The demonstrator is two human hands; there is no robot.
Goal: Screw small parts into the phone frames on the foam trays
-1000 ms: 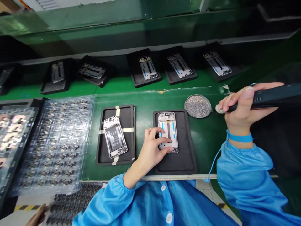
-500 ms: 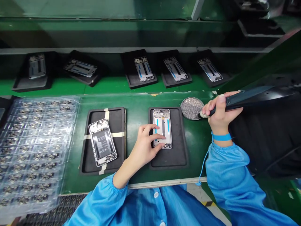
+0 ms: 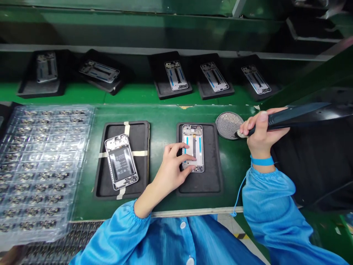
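My left hand rests over the lower part of an opened phone frame, its fingers spread apart and curved across the metal. Two blue strips and a dark ribbon cable run along that frame, which lies on a black tray. My right hand is wrapped round a black electric screwdriver. The tool's front end points left, at the right edge of a round screw plate covered with small holes. On a taped black tray to the left lies another phone frame with a battery in it.
Clear plastic trays of small parts fill the left side. Along the back shelf lie several black trays with phone frames, one of them a phone frame near the middle. A blue wrist strap and its cord hang from my right wrist.
The whole view has shifted slightly, with the shelf now higher and further right. Both hands keep their places relative to the phone frame and the screw plate.
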